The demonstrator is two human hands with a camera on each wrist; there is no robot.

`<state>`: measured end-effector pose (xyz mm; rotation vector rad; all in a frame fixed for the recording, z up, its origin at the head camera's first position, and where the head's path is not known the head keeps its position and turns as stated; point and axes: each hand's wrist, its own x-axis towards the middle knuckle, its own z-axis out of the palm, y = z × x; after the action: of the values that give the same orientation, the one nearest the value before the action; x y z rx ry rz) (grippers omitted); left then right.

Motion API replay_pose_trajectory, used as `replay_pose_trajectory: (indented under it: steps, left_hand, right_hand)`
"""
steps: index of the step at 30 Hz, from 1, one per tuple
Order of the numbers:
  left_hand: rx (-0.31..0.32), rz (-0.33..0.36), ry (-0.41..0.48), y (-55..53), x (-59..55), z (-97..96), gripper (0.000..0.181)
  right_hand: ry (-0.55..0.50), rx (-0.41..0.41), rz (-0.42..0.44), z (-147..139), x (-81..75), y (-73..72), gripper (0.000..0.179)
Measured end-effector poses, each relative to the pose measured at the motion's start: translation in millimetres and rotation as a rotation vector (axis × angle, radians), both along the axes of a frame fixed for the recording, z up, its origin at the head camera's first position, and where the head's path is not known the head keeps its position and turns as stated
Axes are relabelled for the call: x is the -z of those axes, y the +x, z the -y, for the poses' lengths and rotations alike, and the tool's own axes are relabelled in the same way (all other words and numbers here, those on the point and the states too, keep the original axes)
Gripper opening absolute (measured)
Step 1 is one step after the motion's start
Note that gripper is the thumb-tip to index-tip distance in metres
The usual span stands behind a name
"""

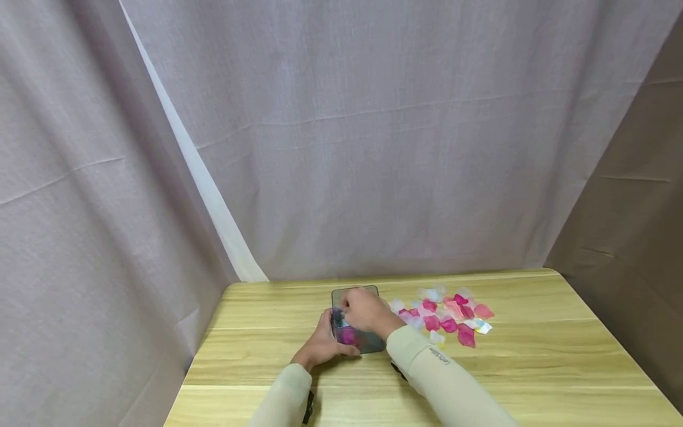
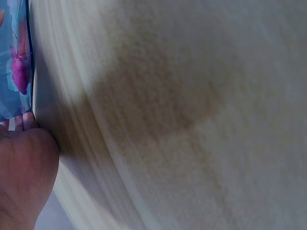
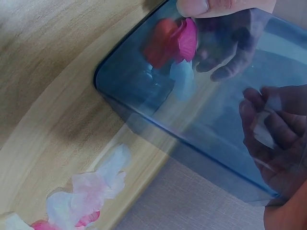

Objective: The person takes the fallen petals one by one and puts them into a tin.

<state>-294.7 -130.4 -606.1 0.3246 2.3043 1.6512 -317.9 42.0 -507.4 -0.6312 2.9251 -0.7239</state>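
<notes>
A translucent blue-grey plastic container point(image 1: 369, 343) stands on the wooden table with its open side up. My left hand point(image 1: 322, 343) grips its left side, the thumb along the near wall. Inside, my right hand point(image 1: 364, 309) reaches in from the right. Through the wall in the right wrist view, its fingers curl round a pale petal point(image 3: 264, 132). A magenta petal point(image 3: 186, 40), a red petal point(image 3: 158, 43) and a light blue petal point(image 3: 182, 81) show in the container. The left wrist view catches only the container's edge and the left palm point(image 2: 29, 167).
Right of the container, loose artificial petals point(image 1: 449, 325) in pink, magenta, white and pale blue lie scattered on the table point(image 1: 560, 356). Grey curtains point(image 1: 405, 178) hang behind the table and along the left side, with a brown one point(image 1: 629, 237) on the right.
</notes>
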Motion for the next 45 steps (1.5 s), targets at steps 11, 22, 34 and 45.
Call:
replay_pose_trajectory:
  steps: [11, 22, 34, 45]
  left_hand:
    - [0.002, 0.019, 0.01, -2.2, 1.9, 1.0, 0.11]
    - [-0.036, 0.018, -0.044, -4.1, 2.5, -2.0, 0.117]
    - [-0.037, -0.006, 0.001, -1.2, 6.0, -4.8, 0.108]
    - [-0.021, 0.024, 0.062, -0.5, -0.8, -0.8, 0.108]
  right_hand:
    - [-0.024, 0.008, 0.013, 0.2, 3.2, 0.0, 0.019]
    - [-0.262, -0.072, -0.437, -26.1, 7.9, 31.5, 0.013]
    - [-0.204, -0.013, -0.571, -76.3, 25.8, 106.1, 0.031]
    - [-0.043, 0.079, -0.525, -125.5, 54.9, 104.2, 0.017]
